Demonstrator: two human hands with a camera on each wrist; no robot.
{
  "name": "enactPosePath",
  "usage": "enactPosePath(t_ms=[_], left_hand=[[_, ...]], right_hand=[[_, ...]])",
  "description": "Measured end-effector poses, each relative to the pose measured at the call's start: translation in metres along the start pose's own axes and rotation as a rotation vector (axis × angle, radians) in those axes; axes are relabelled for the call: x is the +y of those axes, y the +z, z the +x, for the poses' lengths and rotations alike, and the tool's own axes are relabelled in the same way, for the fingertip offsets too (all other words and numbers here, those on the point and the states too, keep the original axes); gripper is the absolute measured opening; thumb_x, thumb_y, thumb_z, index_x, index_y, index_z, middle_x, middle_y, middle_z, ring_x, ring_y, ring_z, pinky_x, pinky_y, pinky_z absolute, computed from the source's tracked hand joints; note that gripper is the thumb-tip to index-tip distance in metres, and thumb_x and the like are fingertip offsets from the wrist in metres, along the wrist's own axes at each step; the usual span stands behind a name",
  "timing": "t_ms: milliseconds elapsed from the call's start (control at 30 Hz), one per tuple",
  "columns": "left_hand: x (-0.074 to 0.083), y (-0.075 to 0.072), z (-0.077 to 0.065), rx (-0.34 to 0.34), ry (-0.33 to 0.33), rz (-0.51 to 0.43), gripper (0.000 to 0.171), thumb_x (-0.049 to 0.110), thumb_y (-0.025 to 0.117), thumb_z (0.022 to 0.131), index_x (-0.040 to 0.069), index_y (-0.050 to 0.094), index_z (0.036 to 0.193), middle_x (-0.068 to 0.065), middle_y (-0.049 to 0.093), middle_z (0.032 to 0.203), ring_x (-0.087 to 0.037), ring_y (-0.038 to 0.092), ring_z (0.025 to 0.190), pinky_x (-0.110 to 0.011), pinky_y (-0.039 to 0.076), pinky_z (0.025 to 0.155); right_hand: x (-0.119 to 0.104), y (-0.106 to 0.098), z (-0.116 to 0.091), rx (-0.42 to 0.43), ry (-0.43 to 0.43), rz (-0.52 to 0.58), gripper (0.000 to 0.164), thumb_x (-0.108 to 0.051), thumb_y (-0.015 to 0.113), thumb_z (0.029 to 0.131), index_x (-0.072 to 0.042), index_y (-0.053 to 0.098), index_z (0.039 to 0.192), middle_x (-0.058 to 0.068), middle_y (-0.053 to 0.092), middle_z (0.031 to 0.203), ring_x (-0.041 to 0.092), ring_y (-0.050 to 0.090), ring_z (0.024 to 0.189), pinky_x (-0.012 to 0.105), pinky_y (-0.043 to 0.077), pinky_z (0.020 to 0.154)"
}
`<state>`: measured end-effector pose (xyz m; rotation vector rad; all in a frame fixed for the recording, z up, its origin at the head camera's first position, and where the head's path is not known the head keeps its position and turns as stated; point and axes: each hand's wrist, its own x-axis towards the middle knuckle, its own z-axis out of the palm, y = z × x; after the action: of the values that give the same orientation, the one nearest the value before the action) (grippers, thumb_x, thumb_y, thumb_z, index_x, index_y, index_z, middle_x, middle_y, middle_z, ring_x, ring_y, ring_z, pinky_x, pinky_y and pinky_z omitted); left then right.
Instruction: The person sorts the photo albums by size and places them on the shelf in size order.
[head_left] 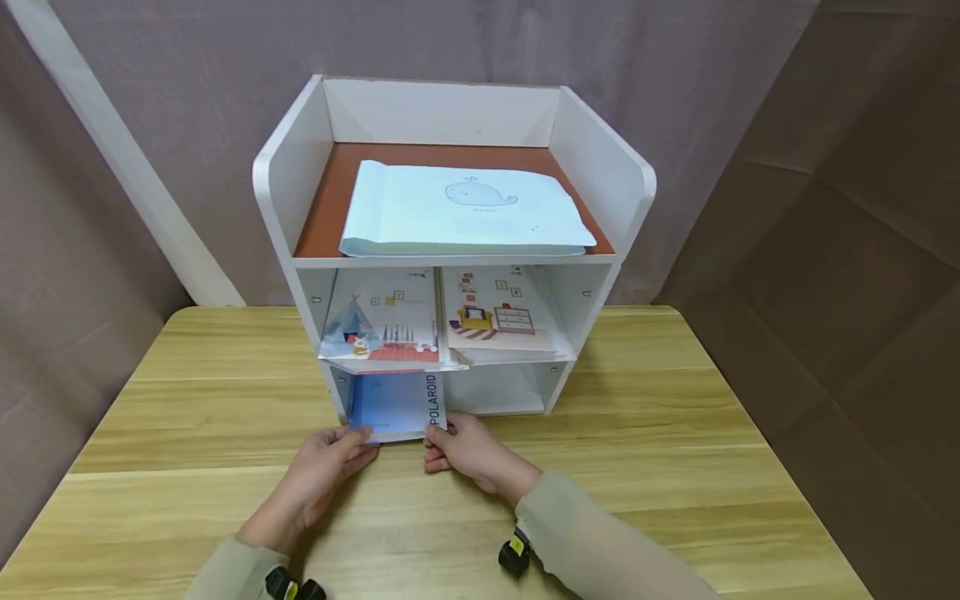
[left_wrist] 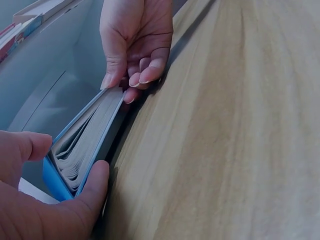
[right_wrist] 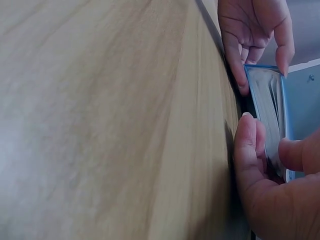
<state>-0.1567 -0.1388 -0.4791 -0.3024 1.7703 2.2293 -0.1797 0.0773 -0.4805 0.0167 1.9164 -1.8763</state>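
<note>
A blue photo album (head_left: 396,403) with POLAROID printed along its right side lies partly in the lower left of the white shelf unit, its front edge sticking out. My left hand (head_left: 324,468) grips the front left corner, thumb on top and fingers beneath. At the front right corner my right hand (head_left: 478,454) pinches the cover between thumb and fingers. The left wrist view shows the album's page edges (left_wrist: 87,137), slightly fanned between the blue covers. From the right wrist, the album (right_wrist: 267,100) appears between both hands. Its back part is hidden under the middle shelf.
The white shelf unit (head_left: 291,192) stands on a wooden table (head_left: 637,467). On its top shelf lies a pale whale-print album (head_left: 450,208). Two illustrated books (head_left: 386,312) sit side by side on the middle shelf, jutting slightly over its edge. Grey curtains (head_left: 450,42) hang behind.
</note>
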Motion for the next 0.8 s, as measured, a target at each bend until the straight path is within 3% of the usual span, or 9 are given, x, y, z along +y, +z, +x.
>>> enactPosePath(t_ms=[267,533,800], left_hand=[[0.002,-0.003,0.008,0.029,-0.022,0.008,0.042,0.014,0.056,0.098,-0.02,0.046,0.12,-0.028,0.055,0.121,-0.027,0.064,0.103,-0.034,0.052,0.092],[0.001,-0.004,0.011,0.076,-0.02,0.03,0.049,0.022,0.06,0.097,-0.019,0.048,0.121,-0.027,0.064,0.107,-0.026,0.067,0.095,-0.033,0.054,0.087],[0.0,-0.001,0.011,0.084,-0.009,0.04,0.047,0.022,0.058,0.098,-0.019,0.051,0.119,-0.026,0.065,0.105,-0.026,0.067,0.093,-0.033,0.055,0.085]], right_hand=[[-0.005,0.006,0.003,0.036,0.016,-0.013,0.022,-0.011,0.049,0.102,0.011,0.052,0.106,0.02,0.059,0.094,0.023,0.065,0.07,0.035,0.06,0.069],[-0.007,0.011,0.007,0.088,0.066,-0.043,0.029,-0.018,0.049,0.103,0.009,0.057,0.097,0.016,0.061,0.085,0.021,0.067,0.069,0.033,0.06,0.066],[-0.011,0.012,0.007,0.105,0.107,-0.055,0.031,-0.019,0.048,0.103,0.01,0.058,0.096,0.018,0.062,0.083,0.021,0.066,0.069,0.032,0.06,0.066]])
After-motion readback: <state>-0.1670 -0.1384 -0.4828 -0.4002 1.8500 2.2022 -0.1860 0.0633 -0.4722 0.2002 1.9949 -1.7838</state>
